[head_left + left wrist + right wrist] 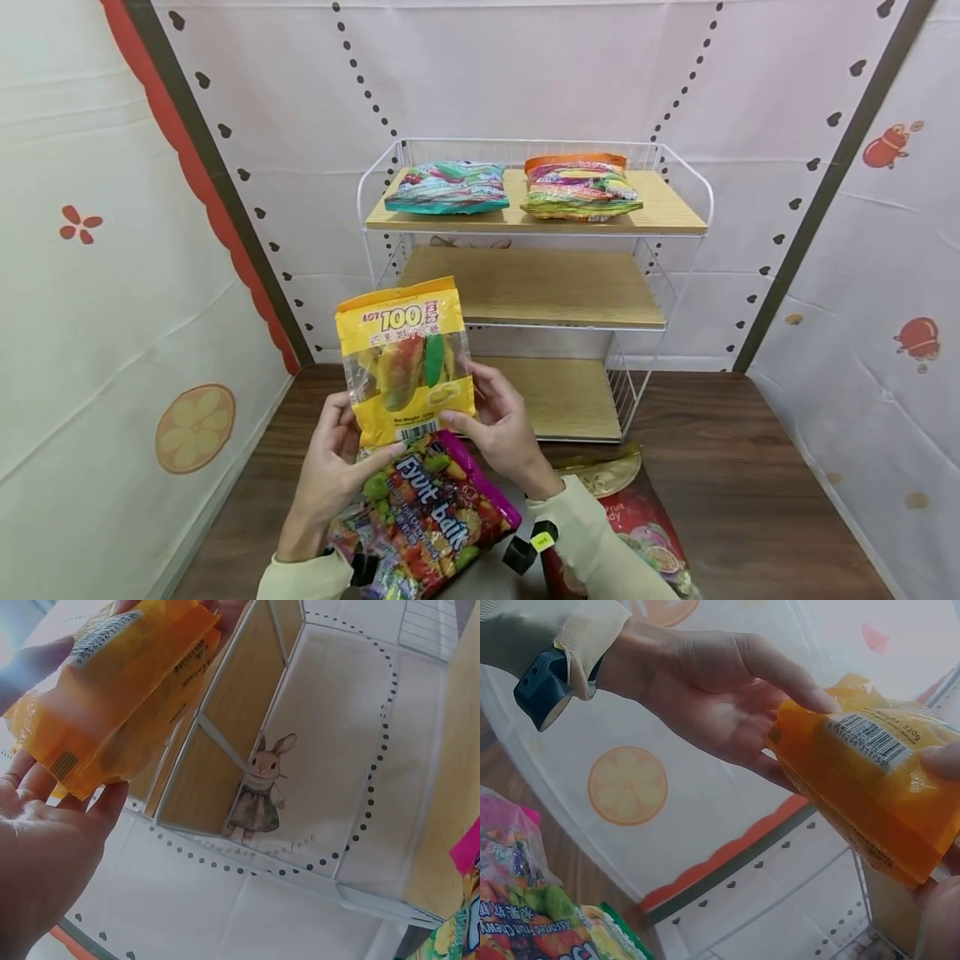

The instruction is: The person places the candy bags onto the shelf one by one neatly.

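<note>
A yellow bag of mango candy (405, 367) is held upright between both hands in front of the shelf rack. My left hand (326, 479) grips its lower left side, thumb in front and fingers behind. On the lower right side, my right hand (506, 429) pinches it the same way, its thumb near the barcode. The left wrist view shows the bag's orange underside (112, 705) resting on the fingers of the left hand (52, 855). Seen from the right wrist, the right hand (705, 697) holds one end of the bag (855, 802).
Below the hands lies a purple-edged fruit candy bag (431, 517) on the brown table (750, 492). A red candy bag (645, 529) lies partly under the right sleeve. Behind stands a three-tier rack (525, 283); its top board carries a teal bag (450, 187) and an orange-topped bag (581, 190).
</note>
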A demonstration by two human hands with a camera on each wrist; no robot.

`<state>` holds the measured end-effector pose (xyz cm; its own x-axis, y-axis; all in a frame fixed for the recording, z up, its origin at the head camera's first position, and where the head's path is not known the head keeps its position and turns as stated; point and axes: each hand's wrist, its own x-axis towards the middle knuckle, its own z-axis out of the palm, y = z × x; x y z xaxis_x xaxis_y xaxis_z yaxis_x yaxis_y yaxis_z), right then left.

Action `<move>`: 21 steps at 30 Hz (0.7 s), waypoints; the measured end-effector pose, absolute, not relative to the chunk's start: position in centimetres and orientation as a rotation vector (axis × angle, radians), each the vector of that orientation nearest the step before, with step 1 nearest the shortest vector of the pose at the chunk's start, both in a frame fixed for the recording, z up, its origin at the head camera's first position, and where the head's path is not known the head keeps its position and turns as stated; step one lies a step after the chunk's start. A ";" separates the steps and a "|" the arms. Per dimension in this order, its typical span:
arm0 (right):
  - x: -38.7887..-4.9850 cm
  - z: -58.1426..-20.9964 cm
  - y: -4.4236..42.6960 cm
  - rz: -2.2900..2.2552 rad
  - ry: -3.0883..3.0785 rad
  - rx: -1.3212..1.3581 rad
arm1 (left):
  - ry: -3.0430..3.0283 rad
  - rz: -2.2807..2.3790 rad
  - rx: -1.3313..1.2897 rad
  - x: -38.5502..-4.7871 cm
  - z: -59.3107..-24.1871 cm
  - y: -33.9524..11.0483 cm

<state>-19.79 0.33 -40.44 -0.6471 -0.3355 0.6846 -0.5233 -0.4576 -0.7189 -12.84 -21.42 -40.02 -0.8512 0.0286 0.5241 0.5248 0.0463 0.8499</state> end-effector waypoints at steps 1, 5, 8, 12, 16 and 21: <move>-19.8 -40.4 0.4 2.253 -1.556 1.254 | -1.970 -1.860 -0.562 -12.9 -40.0 -21.4; -19.9 -40.3 0.6 2.265 -1.543 1.243 | -1.986 -1.846 -0.577 -13.1 -39.7 -21.2; -20.0 -40.2 0.8 2.269 -1.537 1.246 | -1.990 -1.825 -0.597 -13.4 -39.6 -21.1; -20.0 -40.0 1.0 2.269 -1.544 1.241 | -1.993 -1.805 -0.627 -13.7 -39.6 -21.0; -20.1 -39.9 1.2 2.278 -1.578 1.210 | -1.988 -1.799 -0.625 -13.9 -39.4 -20.8; -20.0 -39.5 1.5 2.265 -1.628 1.175 | -1.965 -1.805 -0.600 -14.3 -39.1 -20.6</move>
<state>-19.99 1.51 -39.49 -0.6930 -0.3308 0.6406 -0.5017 -0.4169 -0.7580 -14.29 -20.58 -39.06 -0.8262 0.0412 0.5618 0.5633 0.0720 0.8231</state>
